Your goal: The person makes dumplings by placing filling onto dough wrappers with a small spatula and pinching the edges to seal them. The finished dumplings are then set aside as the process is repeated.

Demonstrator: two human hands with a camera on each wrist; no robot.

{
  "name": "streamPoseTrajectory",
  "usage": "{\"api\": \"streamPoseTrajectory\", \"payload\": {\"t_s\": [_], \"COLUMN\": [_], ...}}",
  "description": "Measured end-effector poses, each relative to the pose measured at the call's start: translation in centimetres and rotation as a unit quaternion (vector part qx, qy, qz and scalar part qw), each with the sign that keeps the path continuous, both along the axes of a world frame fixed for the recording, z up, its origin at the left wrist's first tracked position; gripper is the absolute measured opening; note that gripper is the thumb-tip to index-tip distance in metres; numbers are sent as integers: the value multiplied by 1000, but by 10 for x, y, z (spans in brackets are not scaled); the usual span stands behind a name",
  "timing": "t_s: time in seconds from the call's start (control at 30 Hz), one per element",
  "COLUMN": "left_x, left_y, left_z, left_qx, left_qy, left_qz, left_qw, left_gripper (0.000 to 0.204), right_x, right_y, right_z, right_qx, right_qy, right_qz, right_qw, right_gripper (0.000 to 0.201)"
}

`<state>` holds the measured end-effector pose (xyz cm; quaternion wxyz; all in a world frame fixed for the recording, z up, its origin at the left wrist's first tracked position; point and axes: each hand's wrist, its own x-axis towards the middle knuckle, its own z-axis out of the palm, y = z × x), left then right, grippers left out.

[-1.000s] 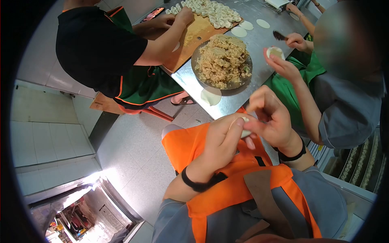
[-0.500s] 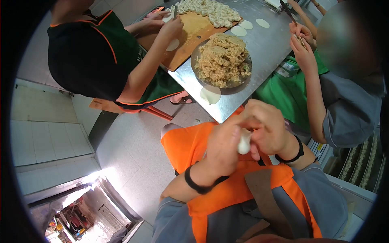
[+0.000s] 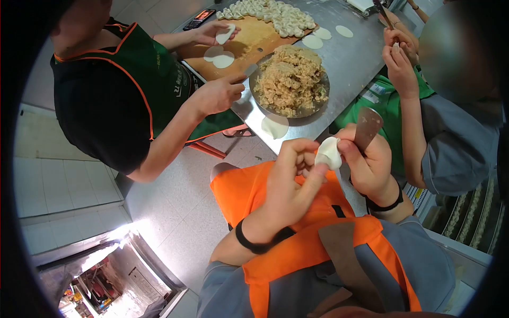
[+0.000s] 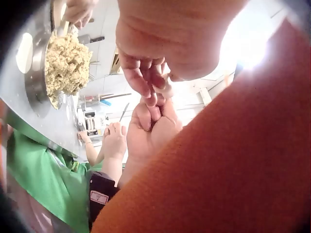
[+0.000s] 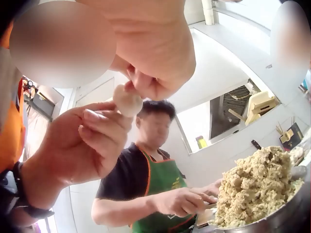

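Note:
A folded white dumpling [image 3: 328, 153] is between both hands, over the orange apron. My left hand [image 3: 294, 180] pinches it between thumb and fingers from the left. At its upper right edge are the thumb and finger of my right hand [image 3: 371, 167]. That hand also grips a filling spatula, whose flat metal blade [image 3: 368, 127] points up past the knuckles. In the right wrist view the dumpling [image 5: 128, 100] shows rounded between the fingertips of both hands. In the left wrist view the fingers of the left hand [image 4: 150, 73] mostly hide it.
Ahead, a metal bowl of filling [image 3: 291, 79] stands near the table corner, beside a round wrapper [image 3: 275, 126]. A wooden board [image 3: 249, 42] bears rows of dumplings [image 3: 270, 16]. One person in a green apron works at the left, another close on the right.
My hands, earlier closed together around the dumpling, have parted slightly, so the dumpling and spatula blade now show plainly. The person at left has moved a spatula to the bowl, holding a wrapper.

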<state>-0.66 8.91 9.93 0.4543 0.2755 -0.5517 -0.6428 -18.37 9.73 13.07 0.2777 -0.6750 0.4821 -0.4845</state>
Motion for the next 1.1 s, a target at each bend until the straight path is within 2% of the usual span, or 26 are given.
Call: {"api": "streamPoseTrajectory", "payload": {"t_s": [0.07, 0.27, 0.37, 0.4, 0.47, 0.5, 0.53, 0.6, 0.63, 0.7, 0.73, 0.83, 0.87, 0.97, 1.0, 1.1], "left_x": [-1, -3, -12, -12, -10, -7, -3, 7, 9, 12, 12, 8, 6, 4, 2, 9], "left_y": [0, -5, -18, -26, -44, -56, -69, -93, -100, -110, -113, -116, -116, -118, -118, -115], "left_z": [-3, -14, -26, -34, -55, -70, -87, -118, -123, -129, -136, -131, -123, -132, -128, -120], "left_qx": [12, -12, 127, 128, 129, 80, 29, -98, -101, -107, -108, -135, -73, -54, -75, -170], "left_qy": [0, -97, -10, -12, -16, -122, -225, -355, -380, -431, -429, -456, -481, -493, -490, -514], "left_qz": [11, -16, -103, -96, -84, -33, 19, 127, 142, 173, 165, 161, 142, 132, 150, 115], "left_qw": [1000, 995, 987, 987, 988, 989, 974, 921, 909, 879, 881, 865, 862, 858, 855, 833], "left_gripper": [10, 9, 12, 13, 15, 14, 14, 17, 21, 28, 37, 42, 42, 42, 31, 16], "right_x": [-2, -9, -25, -35, -57, -70, -84, -107, -117, -133, -139, -139, -136, -122, -119, -114], "right_y": [1, 1, -8, -17, -45, -64, -85, -130, -152, -201, -225, -294, -311, -356, -370, -397], "right_z": [0, -5, -19, -21, -37, -46, -55, -68, -72, -88, -96, -109, -112, -120, -127, -149], "right_qx": [40, 195, 281, 317, 251, 214, 164, 90, 65, 44, 34, 26, 27, 27, 26, 24], "right_qy": [-23, -143, -157, -106, 3, 59, 51, 44, 44, 55, 60, 150, 173, 245, 271, 347], "right_qz": [7, 57, 35, 17, -50, -85, -114, -169, -196, -170, -157, -91, -79, -48, -45, -52], "right_qw": [999, 969, 946, 943, 967, 971, 978, 981, 978, 983, 985, 984, 981, 968, 961, 936], "right_gripper": [9, 11, 14, 16, 18, 19, 21, 25, 27, 25, 25, 21, 20, 19, 19, 23]}}
